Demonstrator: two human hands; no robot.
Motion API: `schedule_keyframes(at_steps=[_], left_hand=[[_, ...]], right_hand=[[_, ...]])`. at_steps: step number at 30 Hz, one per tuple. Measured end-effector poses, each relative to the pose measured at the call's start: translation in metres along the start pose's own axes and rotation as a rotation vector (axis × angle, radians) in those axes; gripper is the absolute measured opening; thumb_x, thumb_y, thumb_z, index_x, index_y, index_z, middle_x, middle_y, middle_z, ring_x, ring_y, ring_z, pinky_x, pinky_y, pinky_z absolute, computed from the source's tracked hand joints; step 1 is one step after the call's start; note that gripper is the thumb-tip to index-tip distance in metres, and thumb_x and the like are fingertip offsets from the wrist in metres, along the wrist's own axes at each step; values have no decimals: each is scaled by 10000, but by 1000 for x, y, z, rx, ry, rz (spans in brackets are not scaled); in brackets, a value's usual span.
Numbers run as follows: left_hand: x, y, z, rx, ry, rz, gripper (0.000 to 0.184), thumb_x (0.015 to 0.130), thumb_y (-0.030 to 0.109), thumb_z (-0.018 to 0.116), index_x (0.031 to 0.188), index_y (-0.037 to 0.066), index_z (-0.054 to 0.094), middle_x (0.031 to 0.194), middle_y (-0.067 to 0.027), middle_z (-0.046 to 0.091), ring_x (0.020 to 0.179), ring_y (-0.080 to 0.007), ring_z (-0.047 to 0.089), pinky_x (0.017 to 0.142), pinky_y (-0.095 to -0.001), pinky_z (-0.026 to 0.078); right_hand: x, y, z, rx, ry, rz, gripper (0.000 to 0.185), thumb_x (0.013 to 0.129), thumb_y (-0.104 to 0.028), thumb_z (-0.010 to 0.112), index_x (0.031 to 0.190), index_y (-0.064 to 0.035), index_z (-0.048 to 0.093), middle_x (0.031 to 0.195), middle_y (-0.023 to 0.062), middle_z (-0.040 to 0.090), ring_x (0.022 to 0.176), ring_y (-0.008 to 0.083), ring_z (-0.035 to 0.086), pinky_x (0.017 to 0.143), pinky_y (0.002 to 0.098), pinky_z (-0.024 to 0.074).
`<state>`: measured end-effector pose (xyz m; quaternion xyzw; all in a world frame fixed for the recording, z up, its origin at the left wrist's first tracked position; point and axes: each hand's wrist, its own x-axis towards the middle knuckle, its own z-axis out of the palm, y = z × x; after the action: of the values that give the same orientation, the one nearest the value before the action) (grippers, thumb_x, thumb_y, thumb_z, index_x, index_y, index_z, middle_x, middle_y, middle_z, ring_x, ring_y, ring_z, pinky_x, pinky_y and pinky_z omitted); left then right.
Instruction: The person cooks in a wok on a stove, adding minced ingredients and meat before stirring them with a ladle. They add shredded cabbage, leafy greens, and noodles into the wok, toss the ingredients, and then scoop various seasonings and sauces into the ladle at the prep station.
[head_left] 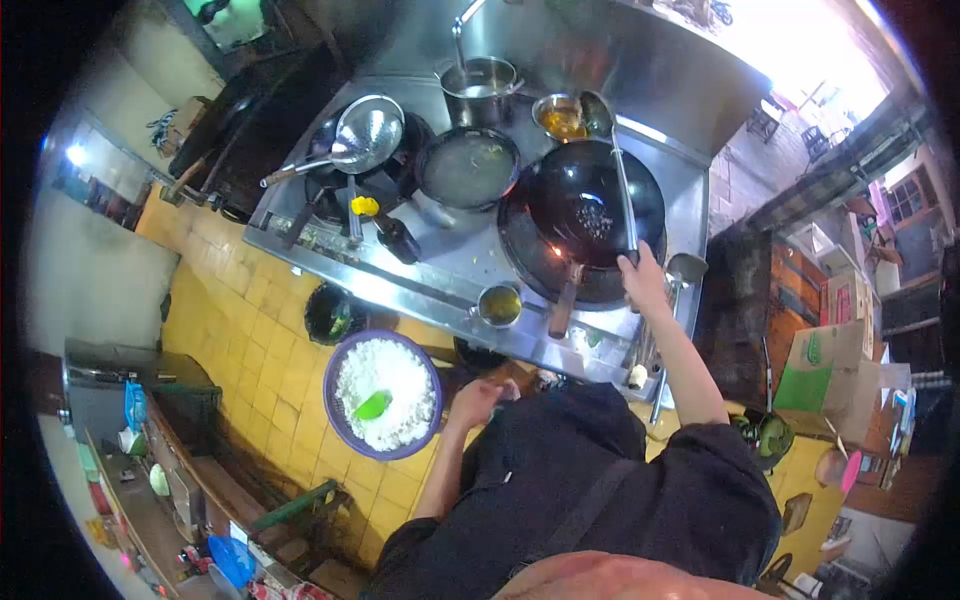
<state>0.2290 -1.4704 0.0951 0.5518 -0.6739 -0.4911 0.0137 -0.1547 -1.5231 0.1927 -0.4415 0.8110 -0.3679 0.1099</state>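
My right hand [642,278] grips the handle of a long ladle [626,190]. The ladle's bowl end is at the rim of a metal bowl of yellow oil [562,118], behind the wok. Below the handle sits a black wok [560,195] on a lit burner, with a little shiny liquid in its bottom and its wooden handle [566,302] towards me. My left hand [476,403] is low in front of my body near the stove's front edge, its fingers curled; a small pale thing shows at the fingertips, too unclear to name.
A purple basin [434,420] of white rice with a green scoop [374,404] stands left of me. On the stove are a steel pot [478,108], a second wok [468,180], a strainer [369,135], a dark bottle [399,242] and a metal cup [499,306]. Cardboard boxes [825,365] stand right.
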Motion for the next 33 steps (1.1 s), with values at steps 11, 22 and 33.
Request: schedule_keyframes(at_steps=[11,22,33], left_hand=[[-68,-289,123,-20,-331,-320,496,845,462,582,943,-19,658,848,-146,677,811,-276,655,688,-395,481],[-25,-254,95,-433,-244,-553,535,855,448,566,1092,-31,599,932,-182,660,811,-300,631,700,-430,476],[-88,-322,155,-683,9,-310,333,910,250,519,1150,28,582,1027,-116,637,853,-179,597,706,-343,459]], right_hand=[[-104,87,-11,-133,-130,31,321,839,-121,590,1117,1,485,720,207,606,642,370,615,596,445,467],[-87,-3,-21,1590,-723,1029,228,941,-204,494,1100,-41,492,754,29,486,503,40,408,329,147,317],[91,-56,31,1199,-541,567,116,861,-162,543,884,-62,490,731,50,533,524,70,472,383,219,400]])
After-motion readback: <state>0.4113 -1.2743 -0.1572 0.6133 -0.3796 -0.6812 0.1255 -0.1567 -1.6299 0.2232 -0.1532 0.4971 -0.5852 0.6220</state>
